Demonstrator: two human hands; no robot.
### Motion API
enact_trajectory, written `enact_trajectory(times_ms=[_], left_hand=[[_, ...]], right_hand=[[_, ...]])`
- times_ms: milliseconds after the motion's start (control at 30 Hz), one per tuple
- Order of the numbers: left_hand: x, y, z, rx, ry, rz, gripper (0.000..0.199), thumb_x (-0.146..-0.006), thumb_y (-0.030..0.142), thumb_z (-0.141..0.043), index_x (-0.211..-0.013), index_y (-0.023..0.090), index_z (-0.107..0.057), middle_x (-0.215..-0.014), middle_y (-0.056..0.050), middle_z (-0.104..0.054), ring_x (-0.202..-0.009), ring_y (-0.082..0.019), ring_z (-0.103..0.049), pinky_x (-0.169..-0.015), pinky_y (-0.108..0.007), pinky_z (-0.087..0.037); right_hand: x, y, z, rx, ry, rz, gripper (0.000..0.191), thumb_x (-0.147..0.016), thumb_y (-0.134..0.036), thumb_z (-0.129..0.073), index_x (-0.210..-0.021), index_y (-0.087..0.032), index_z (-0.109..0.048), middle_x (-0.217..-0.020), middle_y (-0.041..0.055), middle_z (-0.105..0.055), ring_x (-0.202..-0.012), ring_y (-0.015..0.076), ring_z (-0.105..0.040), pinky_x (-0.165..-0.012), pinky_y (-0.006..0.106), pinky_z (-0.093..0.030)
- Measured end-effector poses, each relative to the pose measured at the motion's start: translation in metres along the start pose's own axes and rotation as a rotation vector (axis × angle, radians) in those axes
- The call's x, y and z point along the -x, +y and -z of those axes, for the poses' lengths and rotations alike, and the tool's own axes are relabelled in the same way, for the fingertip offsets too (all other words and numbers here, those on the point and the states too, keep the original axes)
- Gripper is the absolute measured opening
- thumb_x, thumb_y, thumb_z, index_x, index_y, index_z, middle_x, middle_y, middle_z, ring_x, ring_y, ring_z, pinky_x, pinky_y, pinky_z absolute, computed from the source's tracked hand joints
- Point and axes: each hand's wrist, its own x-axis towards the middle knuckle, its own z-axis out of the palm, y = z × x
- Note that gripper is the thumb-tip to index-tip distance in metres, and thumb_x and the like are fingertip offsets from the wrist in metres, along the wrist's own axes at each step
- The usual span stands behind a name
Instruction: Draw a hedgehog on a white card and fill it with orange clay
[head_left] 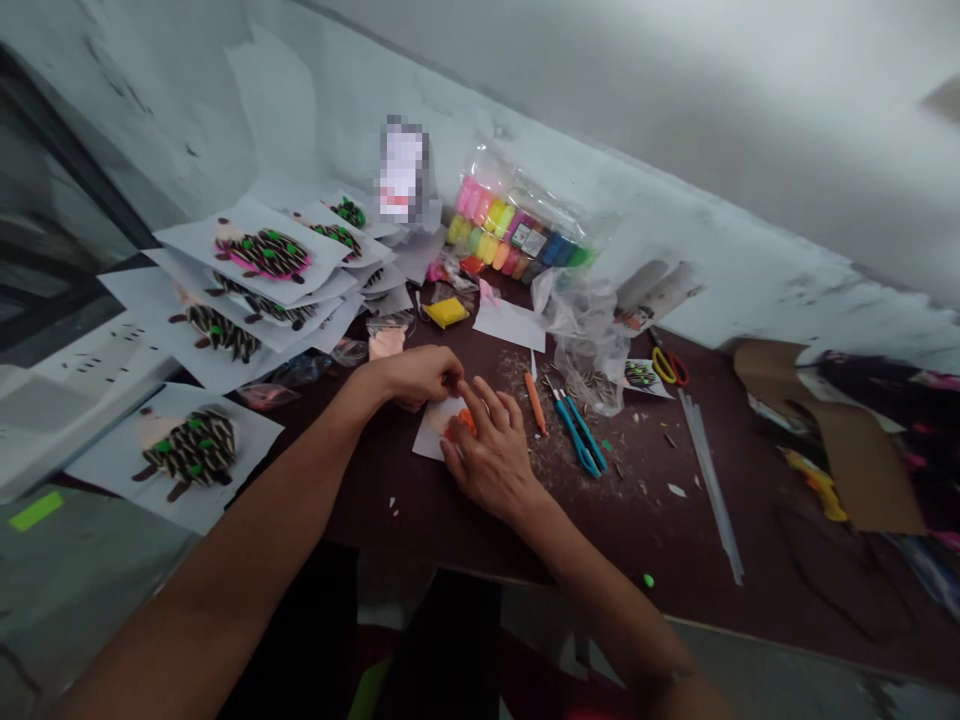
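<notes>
A small white paper (426, 442) lies on the dark table in front of me, with a flattened patch of orange clay (466, 420) on it. My right hand (491, 450) rests over the paper, fingers stretched out and touching the orange clay, partly covering it. At the paper's upper edge, my left hand (427, 373) has its fingers curled together; whatever they pinch is hidden. Just behind that hand sits a bag of pale peach clay (386, 342). To the right lie an orange craft knife (535, 404) and blue-handled cutters (579, 430).
Papers with hedgehog pictures (262, 250) are stacked at the left; another hedgehog sheet (187, 450) lies nearer. A pack of coloured clay (517, 225) leans on the wall. Scissors (670, 366), glue sticks (709, 480) and a yellow glue gun (817, 482) lie at the right.
</notes>
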Motion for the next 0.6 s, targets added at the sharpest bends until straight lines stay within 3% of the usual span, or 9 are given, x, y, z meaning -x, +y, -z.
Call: enact_trajectory(times_ms=[300,600], left_hand=[[-0.006,-0.011,-0.004,0.022,-0.006,-0.03,0.031,-0.065,0.011,-0.057,-0.091,0.014,-0.074,-0.076,-0.003,-0.069,-0.063,-0.013,-0.057,-0.058,-0.022,-0.039],[-0.004,-0.009,-0.003,0.113,-0.059,0.054,0.036,-0.065,0.012,-0.056,-0.096,0.015,-0.073,-0.076,-0.002,-0.07,-0.052,-0.01,-0.054,-0.049,-0.019,-0.039]], right_hand=[[0.001,0.004,0.0,-0.039,0.018,-0.016,0.023,-0.096,-0.029,-0.052,-0.101,-0.016,-0.07,-0.146,0.0152,-0.051,-0.144,0.0301,-0.031,-0.114,0.051,-0.028],[0.005,0.019,0.002,-0.204,0.181,-0.121,0.02,-0.094,-0.021,-0.051,-0.101,-0.021,-0.07,-0.136,0.0106,-0.058,-0.134,0.0267,-0.044,-0.111,0.051,-0.036]])
